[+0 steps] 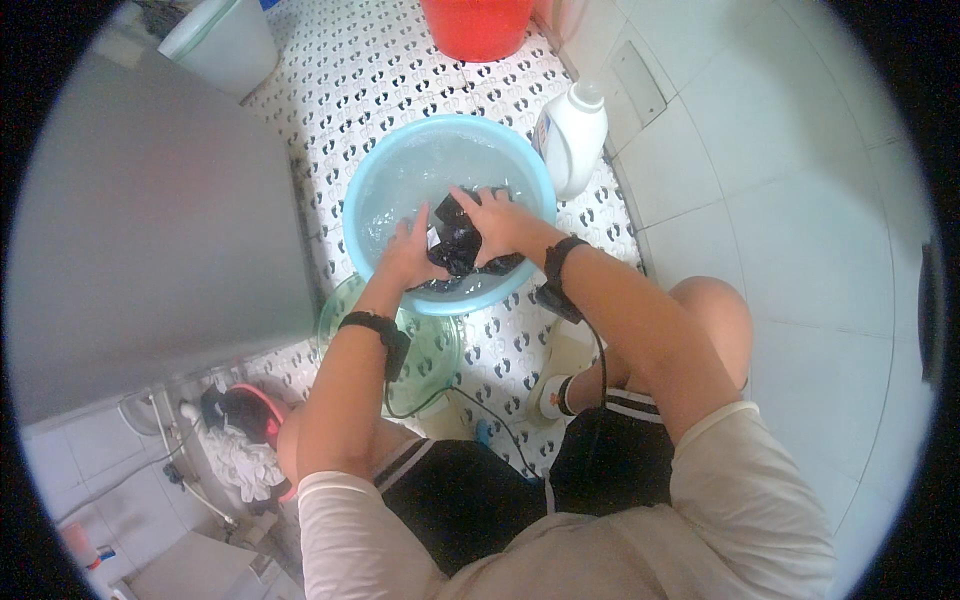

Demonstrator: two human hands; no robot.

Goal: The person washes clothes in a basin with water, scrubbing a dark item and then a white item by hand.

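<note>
Black cloth (457, 238) lies between the left hand (408, 256) and right hand (500, 222); curved fingers hold it. Beyond them, water (430, 165) leaves room before the blue basin's (480, 303) far rim.

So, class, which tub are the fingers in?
The light blue basin: fingers touch black cloth there. None reach into the green basin, red bucket or white bucket.

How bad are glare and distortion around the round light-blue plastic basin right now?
Head view: small white glints fleck the clear water inside the basin; the shiny black cloth shows little fold detail; also in head view, grout lines on the white tiled wall bow rightward; the fisheye rim leaves all corners black.
</note>
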